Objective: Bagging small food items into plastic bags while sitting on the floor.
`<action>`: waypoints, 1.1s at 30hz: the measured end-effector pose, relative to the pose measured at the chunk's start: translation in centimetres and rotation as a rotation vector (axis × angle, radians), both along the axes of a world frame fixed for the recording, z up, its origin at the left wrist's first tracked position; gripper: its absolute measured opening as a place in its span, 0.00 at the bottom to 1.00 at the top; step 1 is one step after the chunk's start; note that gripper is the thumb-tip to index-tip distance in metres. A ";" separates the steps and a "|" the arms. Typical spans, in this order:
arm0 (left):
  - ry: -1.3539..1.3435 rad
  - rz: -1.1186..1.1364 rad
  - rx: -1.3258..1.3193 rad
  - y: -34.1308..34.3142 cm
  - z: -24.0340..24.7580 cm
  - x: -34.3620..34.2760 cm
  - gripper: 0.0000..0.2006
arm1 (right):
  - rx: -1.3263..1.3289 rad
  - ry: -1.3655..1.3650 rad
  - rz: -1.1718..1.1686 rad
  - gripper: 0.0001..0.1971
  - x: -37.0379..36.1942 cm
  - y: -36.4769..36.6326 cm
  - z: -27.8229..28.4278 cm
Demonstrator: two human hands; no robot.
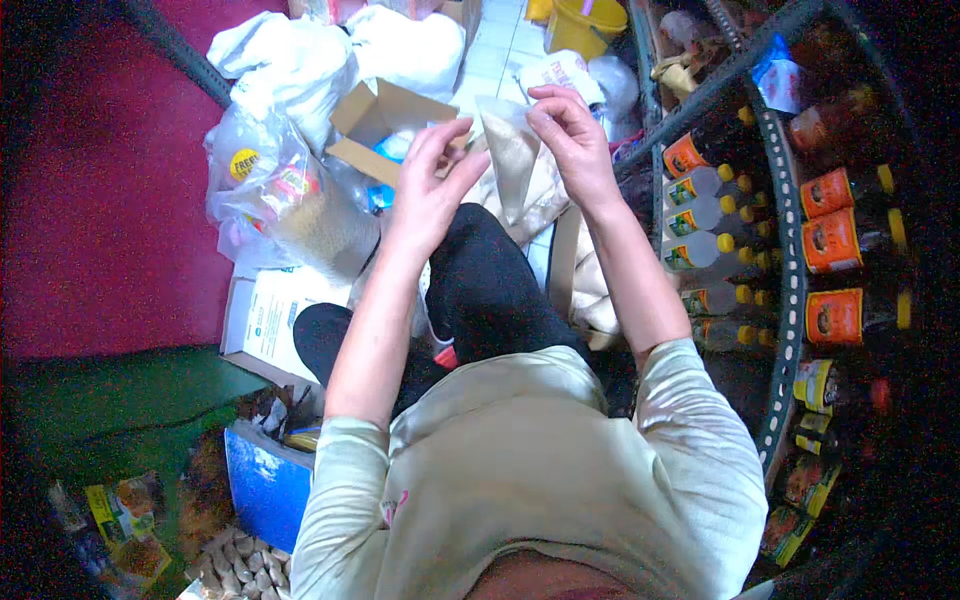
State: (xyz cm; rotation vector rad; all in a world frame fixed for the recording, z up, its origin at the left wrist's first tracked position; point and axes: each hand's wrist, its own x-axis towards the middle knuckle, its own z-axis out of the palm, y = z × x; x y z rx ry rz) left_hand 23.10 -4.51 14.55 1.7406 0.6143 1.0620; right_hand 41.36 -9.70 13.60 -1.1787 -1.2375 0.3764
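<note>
A narrow clear plastic bag (512, 158) with pale contents in it hangs in front of me, tapering to a point at the bottom. My right hand (572, 140) pinches the bag's upper right corner between thumb and fingers. To the left of the bag, my left hand (432, 180) has its fingers curved and apart, with nothing seen in them. Its fingertips are close to the bag's side. Below both hands are my knees in dark trousers (490, 280). Behind the left hand stands an open cardboard box (362, 112) with blue and white items inside.
A large clear sack (325, 220) of grain-like goods and white bags (280, 65) lie on the left. Shelves with bottles (700, 215) line the right, edged by a metal upright (790, 250). A yellow bucket (585, 28) stands at the back. A blue box (265, 485) is at lower left.
</note>
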 end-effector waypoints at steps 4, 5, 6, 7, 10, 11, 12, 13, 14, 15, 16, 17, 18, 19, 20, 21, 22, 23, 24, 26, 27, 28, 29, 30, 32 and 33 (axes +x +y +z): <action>-0.100 0.040 0.127 -0.3 3.3 0.9 0.08 | 0.072 0.057 0.024 0.04 -3.3 -2.7 3.2; -0.107 0.040 0.133 -0.6 3.8 0.5 0.08 | 0.078 0.050 0.025 0.04 -3.8 -3.3 3.6; -0.107 -0.004 0.127 -0.9 4.0 0.0 0.08 | 0.049 0.109 0.034 0.04 -4.3 -4.1 3.8; -0.105 -0.047 0.120 -1.3 4.2 -0.4 0.08 | 0.020 0.169 0.042 0.05 -4.8 -4.8 3.8; -0.094 -0.068 0.179 -3.0 3.9 -1.2 0.06 | -0.045 0.202 0.029 0.04 -6.0 -7.4 2.9; -0.075 -0.106 0.208 -3.4 3.3 -1.4 0.06 | -0.088 0.201 0.017 0.04 -6.2 -8.1 2.4; 0.115 -0.085 0.218 -3.2 2.2 -1.7 0.06 | -0.055 0.068 -0.004 0.03 -6.2 -8.4 1.5; 0.120 -0.084 0.217 -3.5 1.9 -2.0 0.06 | -0.057 0.072 -0.001 0.03 -6.1 -8.8 0.5; 0.148 -0.091 0.238 -3.9 1.7 -2.3 0.07 | -0.097 0.022 -0.016 0.04 -5.9 -9.2 -0.4; 0.174 -0.102 0.257 -4.2 1.7 -2.4 0.07 | -0.139 -0.029 -0.034 0.04 -5.9 -9.6 -0.3; 0.103 -0.093 0.293 -4.4 1.8 -2.3 0.07 | -0.152 -0.011 -0.021 0.04 -5.6 -10.0 0.2; 0.104 -0.095 0.289 -4.4 2.1 -2.4 0.07 | -0.155 -0.009 -0.022 0.04 -5.6 -10.1 0.8; 0.087 -0.083 0.279 -4.0 2.6 -2.2 0.07 | -0.105 -0.060 0.004 0.05 -5.6 -10.0 1.7; 0.069 -0.071 0.269 -3.9 2.9 -2.1 0.07 | -0.054 -0.112 0.029 0.05 -5.4 -9.9 2.2; 0.054 -0.058 0.283 -4.0 2.7 -1.8 0.06 | -0.102 -0.086 0.071 0.06 -5.1 -9.9 1.8; 0.055 -0.056 0.285 -4.1 2.4 -1.8 0.06 | -0.100 -0.086 0.073 0.06 -5.3 -9.7 1.7; 0.063 -0.072 0.251 -4.2 2.0 -1.8 0.06 | -0.153 -0.044 0.095 0.07 -5.5 -9.4 1.6; 0.072 -0.088 0.217 -4.3 1.8 -1.8 0.06 | -0.207 -0.002 0.117 0.08 -5.6 -9.2 1.5; 0.075 -0.088 0.216 -4.5 1.8 -1.9 0.06 | -0.253 -0.012 0.161 0.11 -5.5 -8.9 1.3; 0.115 -0.092 0.210 -4.9 1.8 -1.9 0.05 | -0.291 -0.063 0.157 0.11 -5.7 -8.3 1.6; 0.116 -0.093 0.208 -5.0 1.7 -1.9 0.05 | -0.327 -0.118 0.152 0.12 -5.7 -8.0 2.0; 0.098 -0.082 0.200 -4.9 1.5 -2.0 0.06 | -0.329 -0.117 0.152 0.12 -5.4 -7.8 2.2; 0.080 -0.071 0.193 -4.9 1.3 -2.0 0.08 | -0.328 -0.134 0.209 0.11 -5.1 -7.5 2.4; 0.080 -0.069 0.192 -5.0 1.3 -2.0 0.08 | -0.325 -0.153 0.268 0.11 -5.0 -7.2 2.7; -0.294 -0.144 -0.182 -5.4 0.8 -2.2 0.17 | -0.288 -0.239 0.252 0.10 -4.8 -7.4 4.8; -0.293 -0.145 -0.184 -5.2 0.6 -2.4 0.17 | -0.252 -0.326 0.226 0.10 -4.7 -7.7 5.5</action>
